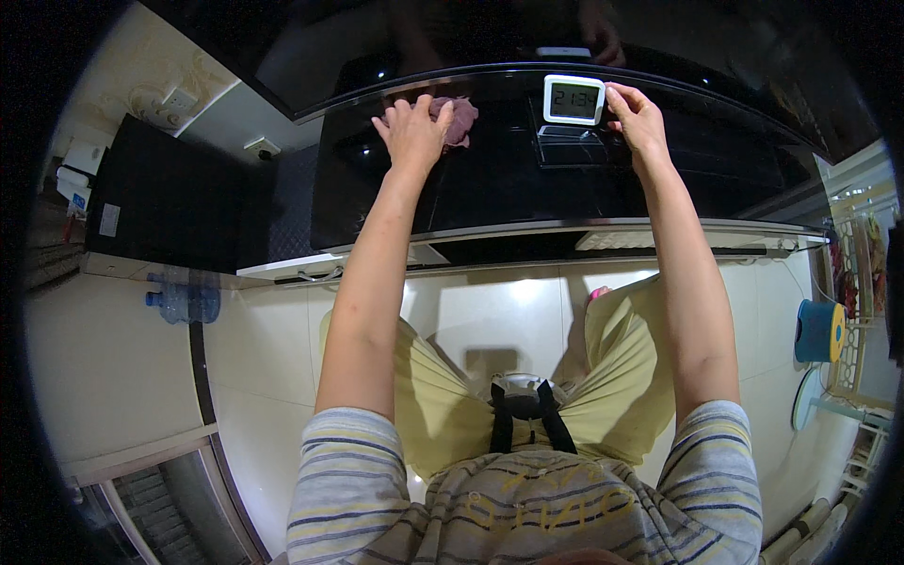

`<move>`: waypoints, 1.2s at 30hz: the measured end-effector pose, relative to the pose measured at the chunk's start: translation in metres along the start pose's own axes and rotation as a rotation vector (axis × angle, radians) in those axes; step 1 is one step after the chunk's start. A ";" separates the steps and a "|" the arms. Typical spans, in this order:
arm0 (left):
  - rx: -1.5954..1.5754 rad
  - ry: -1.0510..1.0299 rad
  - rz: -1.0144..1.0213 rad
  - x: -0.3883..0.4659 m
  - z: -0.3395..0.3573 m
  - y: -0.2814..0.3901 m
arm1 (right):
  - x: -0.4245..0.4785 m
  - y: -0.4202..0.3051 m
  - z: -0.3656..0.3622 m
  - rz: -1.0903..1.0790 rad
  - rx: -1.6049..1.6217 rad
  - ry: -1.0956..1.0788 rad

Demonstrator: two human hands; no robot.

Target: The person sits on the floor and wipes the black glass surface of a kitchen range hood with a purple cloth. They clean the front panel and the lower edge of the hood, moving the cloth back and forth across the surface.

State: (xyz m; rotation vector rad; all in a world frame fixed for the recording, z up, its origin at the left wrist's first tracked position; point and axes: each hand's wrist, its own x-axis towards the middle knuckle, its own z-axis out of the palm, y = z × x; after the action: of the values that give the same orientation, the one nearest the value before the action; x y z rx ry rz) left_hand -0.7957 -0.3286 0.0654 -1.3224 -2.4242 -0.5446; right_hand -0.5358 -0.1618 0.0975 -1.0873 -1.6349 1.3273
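My left hand point(415, 134) rests with spread fingers on a crumpled mauve cloth point(460, 123) on the glossy black top of a low cabinet point(487, 191). To its right, my right hand point(639, 120) pinches the right edge of a white digital clock point(573, 100) between thumb and fingers. The clock stands upright with its display towards me, and its reflection shows in the black surface below it. Whether my left fingers grip the cloth or only press on it is partly hidden by the hand.
A large black glossy panel point(480, 35) rises behind the cabinet top. Left are a black box-like object point(169, 198), a wall socket point(263, 148) and a blue plastic water bottle point(187, 298). A blue and yellow stool point(819, 332) stands at the right.
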 end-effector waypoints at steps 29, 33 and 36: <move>-0.049 0.220 -0.058 -0.029 -0.033 -0.124 | -0.115 -0.037 0.045 -0.598 -0.733 -0.323; 0.042 0.223 -0.142 -0.058 -0.040 -0.107 | -0.132 -0.045 0.041 -0.569 -0.875 -0.371; -0.058 0.186 0.038 -0.072 -0.039 -0.057 | -0.137 -0.044 0.037 -0.537 -0.958 -0.374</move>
State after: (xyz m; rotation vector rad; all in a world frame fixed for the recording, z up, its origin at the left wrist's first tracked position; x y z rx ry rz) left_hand -0.8027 -0.4280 0.0571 -1.2773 -2.2438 -0.7000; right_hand -0.5278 -0.3069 0.1288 -0.7857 -2.7249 0.3599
